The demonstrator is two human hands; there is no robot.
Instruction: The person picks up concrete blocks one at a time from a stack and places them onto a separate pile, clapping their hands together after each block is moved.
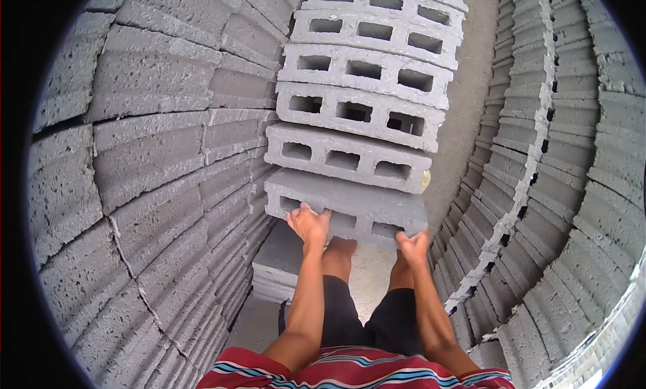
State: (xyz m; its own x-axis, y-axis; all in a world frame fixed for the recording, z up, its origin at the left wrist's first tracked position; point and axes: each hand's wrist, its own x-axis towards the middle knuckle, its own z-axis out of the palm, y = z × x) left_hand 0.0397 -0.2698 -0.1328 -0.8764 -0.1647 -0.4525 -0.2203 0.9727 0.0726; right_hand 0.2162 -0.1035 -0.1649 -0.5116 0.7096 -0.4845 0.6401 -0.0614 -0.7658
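Both hands are flanked by stacked walls: a left wall (151, 143) is seen to the left of the left hand, and a right wall (572, 187) is seen well to the right of the right hand. Ahead of both hands, a row of hollow blocks (336, 69) is ranged away, its hollows turned toward them. Below and to the left of the left hand, a low pile (272, 285) is partly hidden by a forearm (306, 305).

Directly at the hands, on the near side of the row, the held block (363, 192) is found. Its long axis is laid crosswise to the forearms, from outside the left hand to the right hand, and its hollowed face is turned toward both. The right hand (414, 245) is set at one end, nearer an end than the left; it is partly curled, its thumb (402, 236) placed by the end hollow. The left hand (309, 224) is partly closed on the web between two hollows, inward from the other end; its hidden fingertips cannot be told
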